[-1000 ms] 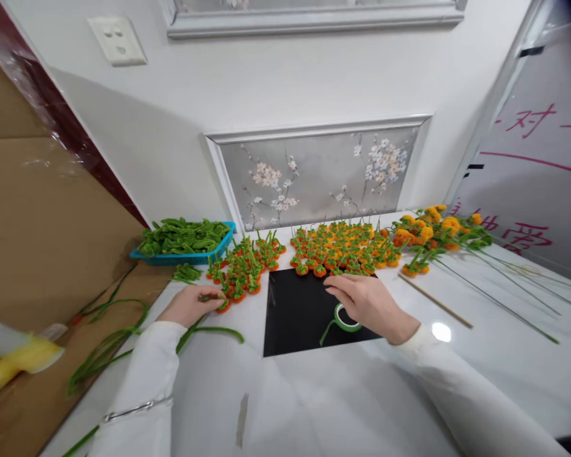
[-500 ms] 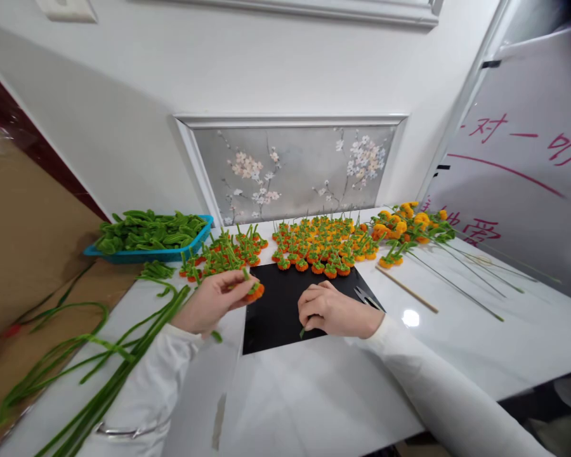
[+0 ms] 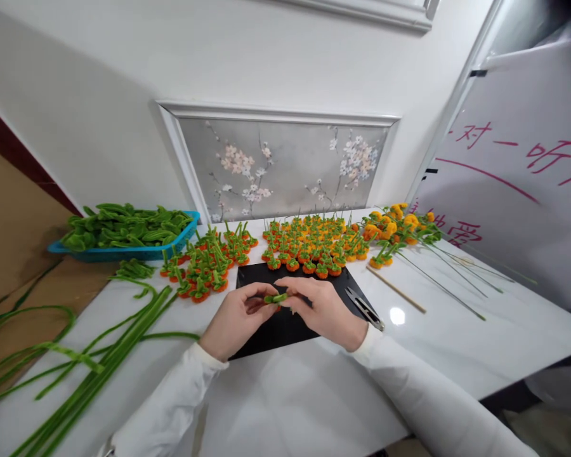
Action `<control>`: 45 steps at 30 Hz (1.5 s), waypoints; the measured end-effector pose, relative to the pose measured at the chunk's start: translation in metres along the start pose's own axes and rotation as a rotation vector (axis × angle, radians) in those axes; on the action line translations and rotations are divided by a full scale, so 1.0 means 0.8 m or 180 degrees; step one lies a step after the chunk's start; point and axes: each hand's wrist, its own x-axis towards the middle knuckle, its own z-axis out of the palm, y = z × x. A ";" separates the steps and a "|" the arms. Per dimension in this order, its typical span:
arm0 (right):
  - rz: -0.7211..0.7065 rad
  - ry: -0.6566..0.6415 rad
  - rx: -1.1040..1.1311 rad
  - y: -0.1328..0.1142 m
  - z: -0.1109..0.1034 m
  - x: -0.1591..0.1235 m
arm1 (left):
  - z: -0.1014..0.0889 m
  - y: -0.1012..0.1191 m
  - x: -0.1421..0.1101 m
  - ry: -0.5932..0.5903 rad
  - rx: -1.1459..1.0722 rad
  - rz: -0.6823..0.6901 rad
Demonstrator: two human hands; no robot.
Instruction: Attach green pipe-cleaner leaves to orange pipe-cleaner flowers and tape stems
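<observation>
Over a black mat (image 3: 266, 333), my two hands meet with fingers pinched together. My left hand (image 3: 240, 317) grips a small orange flower head, mostly hidden behind the fingers. A green fuzzy leaf-like piece (image 3: 276, 298) lies across the flower at the fingertips. My right hand (image 3: 321, 308) is closed on the right end of that green piece. Just right of the right wrist lie small scissors or snips (image 3: 363, 306). Beyond the mat stand several rows of orange and yellow fuzzy flower heads (image 3: 309, 244) with green stems pointing up, and another orange group (image 3: 204, 270) is to the left.
At back left is a blue tray (image 3: 124, 254) of green fuzzy leaves (image 3: 133, 228). Long green fuzzy stems (image 3: 90, 387) cross the left side. A wooden stick (image 3: 397, 289) and yellow flowers on long stems (image 3: 400, 222) lie to the right. Behind is a wall.
My hands have come together: the left moved right with the orange flower, and the right moved up to meet it. The green piece is now at the flower. The view has shifted slightly.
</observation>
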 end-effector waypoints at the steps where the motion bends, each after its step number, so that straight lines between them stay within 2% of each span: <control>1: -0.0023 0.0045 -0.0074 0.001 0.001 0.000 | 0.002 -0.001 -0.001 -0.0007 0.0000 0.0008; 7: 0.0071 0.0285 -0.0161 0.008 0.000 0.000 | 0.008 -0.003 -0.004 -0.0154 -0.0066 -0.0047; 11: 0.0378 0.0276 0.0110 0.009 -0.001 0.002 | 0.005 0.001 -0.004 -0.0261 -0.0197 -0.0141; 14: 0.0549 0.0404 0.0320 0.007 -0.003 0.002 | 0.000 0.003 -0.002 -0.0212 -0.0352 -0.0210; 16: 0.0435 0.0449 0.0353 0.005 -0.006 0.001 | -0.003 0.003 -0.002 -0.0134 -0.0381 -0.0211; 21: 0.0023 0.0159 0.0480 0.000 -0.008 0.002 | -0.005 0.004 -0.002 -0.0161 -0.0309 -0.0069; 26: 0.0200 -0.0019 0.0566 0.001 -0.006 0.001 | -0.002 0.005 -0.003 -0.0167 -0.0460 -0.0120; 31: 0.0376 0.0118 0.0700 0.001 -0.008 0.002 | -0.002 0.006 -0.003 -0.0098 -0.0250 -0.0017; 36: 0.0451 0.0129 0.0295 -0.001 -0.006 0.003 | -0.001 0.004 -0.003 0.0040 -0.0019 0.0084; 45: 0.0390 0.0008 -0.0101 0.000 -0.003 0.000 | 0.006 0.008 -0.006 -0.0025 0.0100 0.0125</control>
